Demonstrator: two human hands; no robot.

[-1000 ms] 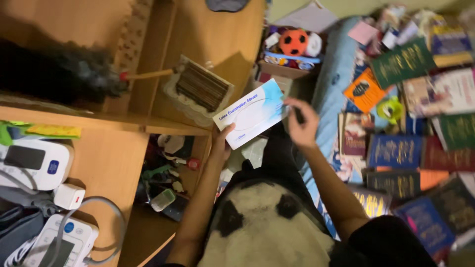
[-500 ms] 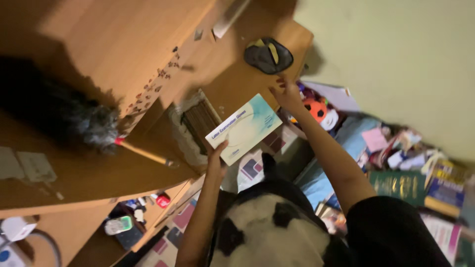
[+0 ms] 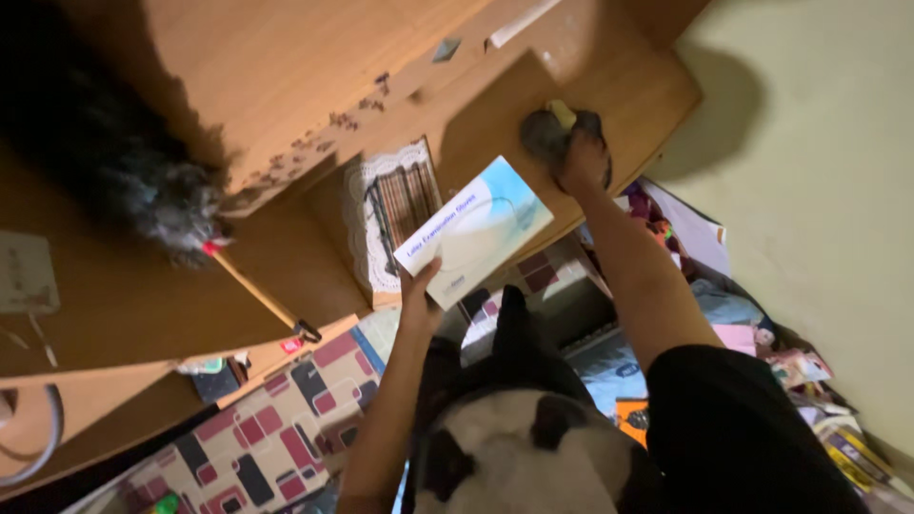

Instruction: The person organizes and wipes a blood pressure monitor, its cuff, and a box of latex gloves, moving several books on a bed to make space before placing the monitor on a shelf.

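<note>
A: Currently, where is your left hand [image 3: 419, 295]?

B: You have it raised in front of the wooden shelf unit [image 3: 286, 86]. Its grip is pinching the lower edge of a flat white and pale blue box [image 3: 473, 230], thumb on the near face, fingers hidden behind. The box is tilted, held in the air, and touches no surface.

A: And your right hand [image 3: 583, 162]?

B: You have reached it up to the top of the wooden unit. It lies on a dark, rounded thing [image 3: 557, 133] with a yellow patch showing at its far side. The fingers curl over that thing, pressed to it; whether they fully enclose it, you cannot tell from here.

A: What lies about?

B: A black feather duster [image 3: 114, 162] with a thin wooden handle rests on the shelf at the left. A white lace-edged mat [image 3: 381, 190] stands just behind the box. Below, a cloth with red and dark rounded squares [image 3: 267, 428] is spread. Books and papers [image 3: 809, 381] lie scattered at the lower right by the pale wall [image 3: 828, 171].
</note>
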